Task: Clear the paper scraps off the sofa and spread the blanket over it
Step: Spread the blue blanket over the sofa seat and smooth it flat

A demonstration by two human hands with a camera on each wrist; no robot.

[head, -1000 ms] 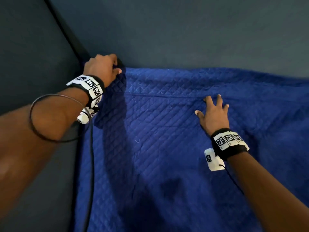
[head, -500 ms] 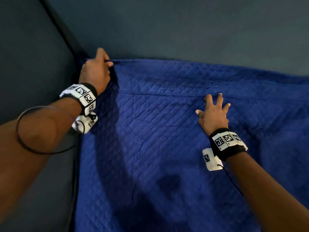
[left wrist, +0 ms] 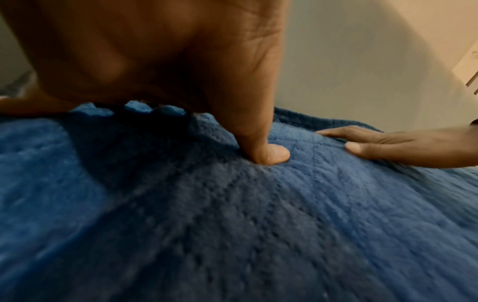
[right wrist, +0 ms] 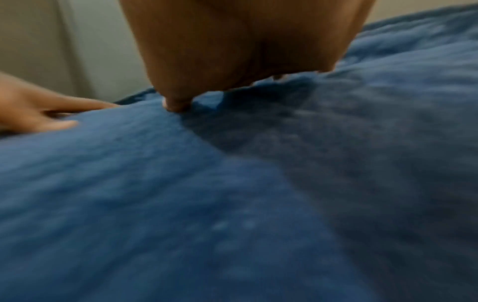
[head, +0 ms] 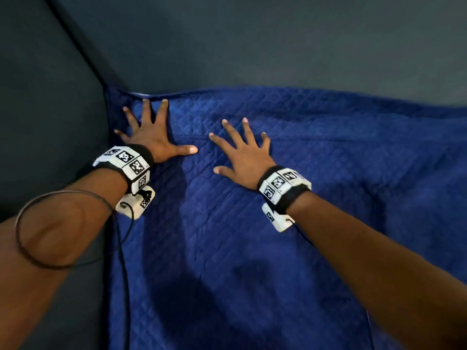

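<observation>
Your right hand [head: 246,157] lies flat with fingers spread on the blue blanket [head: 290,236] covering the sofa [head: 50,109] seat. Farther in, your left hand [head: 151,136] presses flat, fingers spread, at the blanket's corner.

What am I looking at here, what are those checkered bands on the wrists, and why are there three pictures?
No machine here: a person works with bare hands. The checkered wristbands carry small cameras. One picture comes from a head camera looking down; the other two look along each hand from the wrists. A blue quilted blanket lies over a dark sofa. The left hand and right hand both press flat on it with fingers spread, the left near the blanket's corner. Nothing is held. No paper scraps show.
</observation>
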